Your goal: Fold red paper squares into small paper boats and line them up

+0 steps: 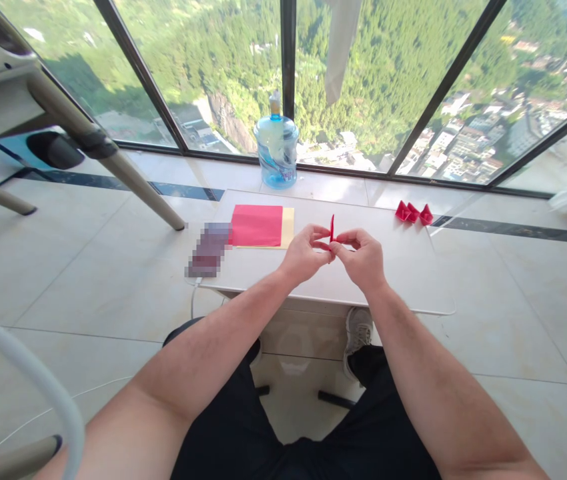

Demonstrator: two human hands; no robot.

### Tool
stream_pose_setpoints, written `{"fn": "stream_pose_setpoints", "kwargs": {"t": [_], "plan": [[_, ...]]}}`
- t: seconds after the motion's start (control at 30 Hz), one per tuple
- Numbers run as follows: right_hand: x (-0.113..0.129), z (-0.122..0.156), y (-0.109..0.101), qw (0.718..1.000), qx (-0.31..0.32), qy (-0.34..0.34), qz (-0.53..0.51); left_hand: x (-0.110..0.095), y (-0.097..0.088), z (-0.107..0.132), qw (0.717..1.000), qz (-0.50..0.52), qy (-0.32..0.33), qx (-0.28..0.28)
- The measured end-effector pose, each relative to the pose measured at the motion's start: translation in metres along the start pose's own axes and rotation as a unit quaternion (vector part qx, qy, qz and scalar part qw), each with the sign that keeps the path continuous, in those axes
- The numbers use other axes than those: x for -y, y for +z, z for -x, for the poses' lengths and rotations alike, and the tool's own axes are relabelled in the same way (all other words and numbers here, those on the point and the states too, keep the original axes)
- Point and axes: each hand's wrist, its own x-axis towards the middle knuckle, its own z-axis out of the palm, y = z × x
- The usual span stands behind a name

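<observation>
Between my two hands, above the white table [398, 280], stands a small piece of folded red paper [332, 228], seen nearly edge-on. My left hand [307, 252] grips it from the left, fingers bent around its side. From the right, my right hand [361, 255] pinches its lower part with thumb and fingers. Fingertips hide the paper's lower end. At the table's far right corner sit three folded red paper boats [413, 213] in a row. Left of my hands lies a stack of red paper sheets [257, 223] with yellow paper [287, 227] showing along its edge.
A pixelated phone-like object [208, 250] rests at the table's left edge, with a white cable [193, 300] running down. A blue water jug [276, 150] stands behind the table by the window. A metal-legged chair [133, 187] is at left. Below the table is a shoe [358, 330].
</observation>
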Motion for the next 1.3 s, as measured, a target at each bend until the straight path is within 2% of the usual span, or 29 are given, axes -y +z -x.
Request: {"fn": "stream_pose_setpoints", "kwargs": {"t": [0.23,0.37,0.63,0.77,0.9,1.07,1.2,1.3], "plan": [[-0.003,-0.001,0.001,0.998,0.026,0.003,-0.054,-0.008,-0.003,0.001,0.998,0.039,-0.047,0.033],[-0.002,-0.001,0.0,0.998,0.031,0.007,-0.053,-0.007,-0.007,-0.001,0.995,0.072,-0.043,0.047],[0.003,0.008,0.007,0.992,-0.014,-0.029,0.122,-0.001,0.005,0.001,0.998,-0.031,0.035,-0.036],[0.002,0.009,0.007,0.989,-0.015,-0.019,0.149,0.0,0.01,0.002,0.993,-0.076,0.051,-0.081],[0.001,0.01,0.007,0.986,-0.032,-0.025,0.163,0.002,0.013,0.003,0.992,-0.07,0.046,-0.099],[-0.002,0.011,0.009,0.976,-0.033,-0.065,0.203,0.01,0.014,0.001,0.991,-0.072,0.012,-0.115],[-0.006,0.011,0.012,0.964,-0.017,-0.074,0.255,0.017,0.013,-0.001,0.989,-0.092,-0.01,-0.119],[-0.007,0.011,0.016,0.948,-0.04,-0.092,0.303,0.019,0.015,-0.001,0.985,-0.099,-0.005,-0.139]]}}
